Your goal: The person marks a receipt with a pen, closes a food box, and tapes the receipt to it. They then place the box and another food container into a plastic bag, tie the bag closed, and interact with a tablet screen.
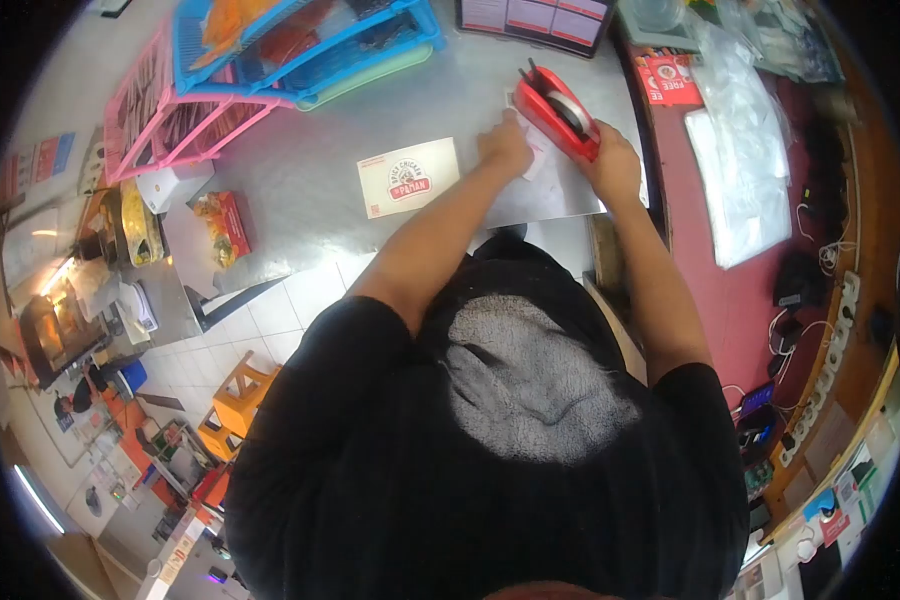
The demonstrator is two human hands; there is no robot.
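My right hand (616, 168) is wrapped round the back end of a red tape dispenser (540, 103), which carries a roll of tape (573, 112) and points away from me over the metal table. Beside it, my left hand (507, 147) has its fingers curled at the edge of a small white paper slip (536, 160) lying on the table. The dispenser's front end sits just beyond the left fingers. To the left of that hand, a white card (378, 184) with a red and black chicken logo lies flat.
Blue and pink baskets (355, 55) stand at the back left, near a red packet (232, 228). A tablet-like screen (535, 18) is at the table's far edge. On the red surface at right lie white plastic bags (735, 190) and a red leaflet (668, 80). Orange stools (242, 393) stand on the floor.
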